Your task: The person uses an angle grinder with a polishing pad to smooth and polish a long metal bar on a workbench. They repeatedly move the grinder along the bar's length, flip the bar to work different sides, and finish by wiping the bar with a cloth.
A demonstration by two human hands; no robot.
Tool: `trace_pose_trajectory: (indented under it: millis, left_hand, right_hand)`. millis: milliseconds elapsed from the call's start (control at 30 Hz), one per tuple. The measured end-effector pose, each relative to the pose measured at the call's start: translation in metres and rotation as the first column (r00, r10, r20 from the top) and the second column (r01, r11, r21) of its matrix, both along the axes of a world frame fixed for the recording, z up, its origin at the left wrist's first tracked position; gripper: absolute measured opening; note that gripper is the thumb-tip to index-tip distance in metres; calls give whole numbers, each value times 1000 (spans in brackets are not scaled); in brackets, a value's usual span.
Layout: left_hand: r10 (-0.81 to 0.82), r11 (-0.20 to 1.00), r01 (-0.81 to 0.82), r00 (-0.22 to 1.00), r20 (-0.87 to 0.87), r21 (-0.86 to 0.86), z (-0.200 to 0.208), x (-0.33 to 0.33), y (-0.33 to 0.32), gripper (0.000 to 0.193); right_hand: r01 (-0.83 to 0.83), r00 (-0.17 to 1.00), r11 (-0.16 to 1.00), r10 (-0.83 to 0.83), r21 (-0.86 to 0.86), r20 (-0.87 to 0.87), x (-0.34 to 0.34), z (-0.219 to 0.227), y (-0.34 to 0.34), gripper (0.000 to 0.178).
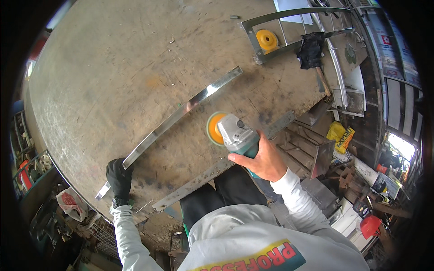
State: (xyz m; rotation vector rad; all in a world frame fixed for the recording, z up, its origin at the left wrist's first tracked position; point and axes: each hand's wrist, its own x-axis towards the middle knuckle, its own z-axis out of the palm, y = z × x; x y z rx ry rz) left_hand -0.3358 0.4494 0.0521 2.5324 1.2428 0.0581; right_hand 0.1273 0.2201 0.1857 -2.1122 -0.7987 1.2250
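My left hand, in a black glove, is closed around the near end of a shiny metal bar. The bar lies slantwise across the worktable, its far end pointing up and to the right. My bare right hand grips a green and grey angle grinder by its body. An orange disc with a pale rim is fitted to the grinder's head. The disc is to the right of the bar and apart from it.
A metal frame with thin rods lies at the table's far right. In it rests a yellow disc; beside it are a black cloth and a wooden handle. A perforated metal strip runs along the near edge. Clutter fills the right side.
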Motion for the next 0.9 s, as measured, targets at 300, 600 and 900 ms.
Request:
trace_pose_trajectory:
  millis: [300, 600, 900]
  left_hand:
    - [-48, 969, 69, 994, -96, 238, -28, -15, -6, 46]
    - [-39, 977, 39, 999, -3, 211, -24, -10, -6, 45]
    - [-44, 976, 47, 999, -16, 213, -23, -11, -6, 48]
  right_hand:
    - [-181, 974, 983, 180, -5, 138, -10, -18, 48, 90]
    - [-108, 979, 983, 79, 149, 190, 38, -25, 56, 84]
    - [-136, 967, 982, 102, 133, 232, 31, -30, 49, 84]
